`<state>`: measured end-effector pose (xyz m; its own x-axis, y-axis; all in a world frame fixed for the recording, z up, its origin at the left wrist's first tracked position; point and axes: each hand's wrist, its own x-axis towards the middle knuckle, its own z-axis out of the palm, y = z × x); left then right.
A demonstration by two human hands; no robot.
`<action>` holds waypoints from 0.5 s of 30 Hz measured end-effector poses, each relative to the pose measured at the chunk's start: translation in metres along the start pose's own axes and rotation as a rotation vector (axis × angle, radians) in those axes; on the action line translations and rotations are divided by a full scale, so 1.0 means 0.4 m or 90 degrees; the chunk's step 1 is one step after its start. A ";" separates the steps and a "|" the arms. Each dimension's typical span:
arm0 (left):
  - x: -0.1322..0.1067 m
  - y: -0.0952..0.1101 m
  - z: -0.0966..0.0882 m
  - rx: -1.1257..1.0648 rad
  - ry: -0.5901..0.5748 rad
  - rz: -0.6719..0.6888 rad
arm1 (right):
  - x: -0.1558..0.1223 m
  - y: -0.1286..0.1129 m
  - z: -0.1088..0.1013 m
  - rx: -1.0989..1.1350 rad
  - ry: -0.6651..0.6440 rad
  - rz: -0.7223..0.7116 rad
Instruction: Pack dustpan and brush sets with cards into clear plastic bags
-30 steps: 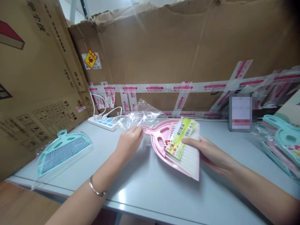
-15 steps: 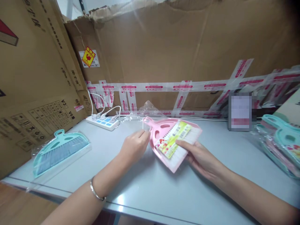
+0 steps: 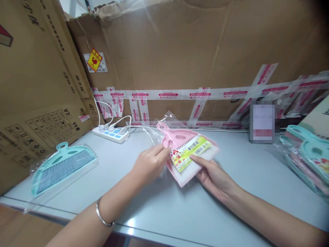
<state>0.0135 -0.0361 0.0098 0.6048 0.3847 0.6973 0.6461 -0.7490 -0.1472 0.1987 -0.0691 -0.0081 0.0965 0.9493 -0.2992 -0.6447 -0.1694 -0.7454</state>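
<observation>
Clasping the pink dustpan-and-brush set (image 3: 188, 136) was the right hand (image 3: 215, 175); the left hand (image 3: 151, 163) met its edge, grip indeterminable.

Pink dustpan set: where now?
Head view, near the centre: the pink dustpan set is in the right hand, left hand at its left edge; the white power strip lies farther left.

Shiny pale grey table (image 3: 154, 212), with a white power strip (image 3: 113, 134) sitting on it, some plugs (image 3: 102, 128) stuck in. In front of the strip and off to its left there's a teal dustpan (image 3: 62, 153) with its brush (image 3: 66, 168), in clear plastic (image 3: 36, 167). Well to the strip's right stands a pixelated upright rectangle (image 3: 263, 121), and past that, a pile of wrapped dustpans (image 3: 308, 152).
</observation>
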 end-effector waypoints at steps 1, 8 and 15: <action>0.000 0.000 -0.002 0.013 0.009 0.005 | 0.000 0.001 -0.001 0.005 0.004 -0.012; 0.001 0.010 0.004 0.031 0.001 0.114 | -0.003 0.012 -0.005 0.002 -0.016 -0.055; 0.003 0.011 -0.003 -0.054 -0.051 0.174 | -0.007 0.011 -0.002 0.016 -0.026 -0.012</action>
<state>0.0163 -0.0395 0.0108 0.7883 0.2014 0.5814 0.4147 -0.8720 -0.2602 0.1961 -0.0726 -0.0110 0.0786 0.9622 -0.2606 -0.6616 -0.1452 -0.7356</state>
